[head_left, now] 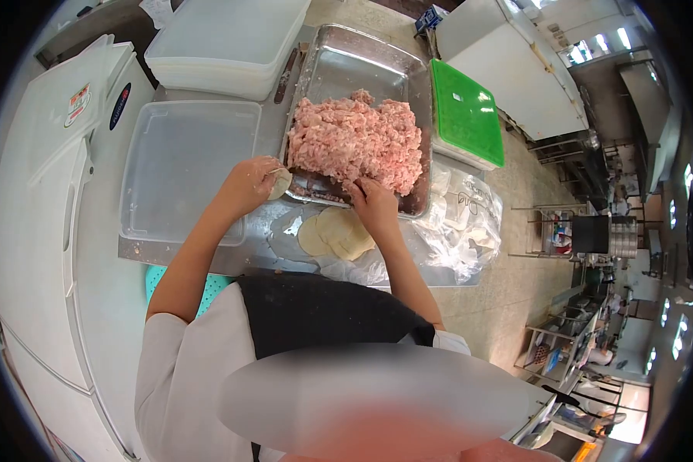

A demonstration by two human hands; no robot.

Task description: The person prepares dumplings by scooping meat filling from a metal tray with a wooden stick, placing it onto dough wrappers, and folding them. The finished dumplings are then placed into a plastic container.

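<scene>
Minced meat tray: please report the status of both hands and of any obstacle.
Left hand holds round dough wrapper. Right hand at near edge of minced meat. Meat heaped in metal tray; no obstacle seen.

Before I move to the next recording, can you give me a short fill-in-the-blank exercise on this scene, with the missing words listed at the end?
1. The left hand holds a dough round, while the right hand touches the ____.
2. A pile of rounds lies between the metal tray and the ____ apron.
3. The lid just to the right of the tray is ____.

Missing words: meat; black; green.
</scene>
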